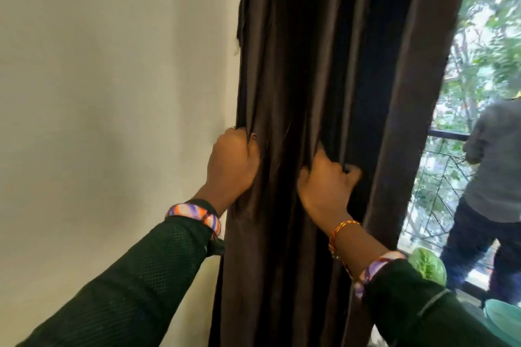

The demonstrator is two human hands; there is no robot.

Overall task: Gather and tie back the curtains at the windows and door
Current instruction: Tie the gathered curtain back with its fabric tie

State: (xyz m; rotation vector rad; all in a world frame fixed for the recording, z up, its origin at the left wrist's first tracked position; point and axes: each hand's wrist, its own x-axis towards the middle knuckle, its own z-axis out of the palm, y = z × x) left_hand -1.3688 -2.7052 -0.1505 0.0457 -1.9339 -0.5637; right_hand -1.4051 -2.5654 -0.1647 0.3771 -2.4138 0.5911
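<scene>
**Dark curtain bunched up beside the wall**

A dark brown curtain (324, 65) is seen hanging in long folds between a pale wall (112, 79) on the left and an open doorway on the right. The left edge of the curtain is gripped by the left hand (232, 166), with the fingers curled round a fold. More folds near the middle are pinched by the right hand (327, 180), with the fingers bent into the cloth. The cloth looks soft and thick, so it is likely to be a bit heavy and floppy, not stiff. It is best held at about this height, with all the folds squeezed into one bundle. No tie or hook can be seen. Far on the right, another person (496, 177) is seen standing by a railing (445, 135).
</scene>
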